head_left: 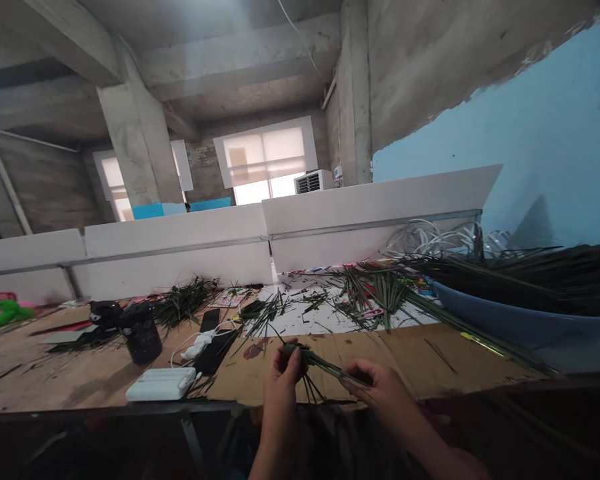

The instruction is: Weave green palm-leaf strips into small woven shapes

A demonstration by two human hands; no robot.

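Observation:
My left hand (pixel 283 365) is closed in a pinch on one end of a small bundle of green leaf strips (pixel 317 363), just over the table's near edge. My right hand (pixel 375 387) is closed on the other end of the same strips, a little lower and to the right. Loose ends of the strips hang down between the two hands. Both hands hover above a sheet of brown cardboard (pixel 410 357).
Cut green leaf scraps (pixel 370 293) litter the table. A blue basin (pixel 520 320) full of long dark leaves stands at right. A white power bank (pixel 163 385), a black phone (pixel 214 352), a dark cup (pixel 141 333) and white partitions (pixel 260 233) lie to the left and behind.

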